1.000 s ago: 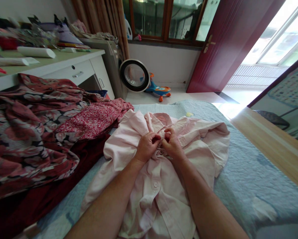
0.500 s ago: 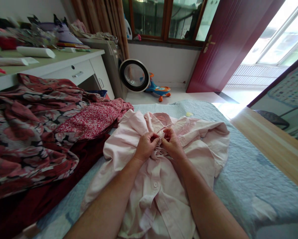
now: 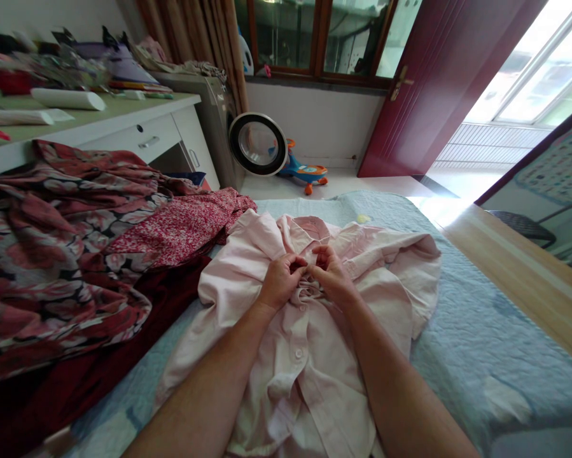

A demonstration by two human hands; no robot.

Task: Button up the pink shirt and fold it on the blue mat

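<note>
A pale pink button-up shirt (image 3: 324, 356) lies front side up on the light blue quilted bedcover (image 3: 462, 356), its collar pointing away from me. My left hand (image 3: 284, 278) pinches the front placket below the collar. Right beside it, my right hand (image 3: 331, 275) pinches the same strip of cloth, and the fingertips of both hands meet. Whatever button sits between the fingertips is hidden. Bunched cloth shows just under the hands. Lower on the placket a fastened button (image 3: 299, 353) is visible.
A heap of floral clothes (image 3: 70, 235) and a dark red cloth (image 3: 171, 299) lie on the left. Behind them stands a cluttered desk (image 3: 123, 127). Farther back are a washing machine with its round door (image 3: 258, 144) swung open, a blue ride-on toy (image 3: 299, 170) and a red door (image 3: 424, 83).
My right thumb and fingers have shifted slightly at the placket, covering the spot where the fingertips meet. My left hand and the shirt stay nearly the same.
</note>
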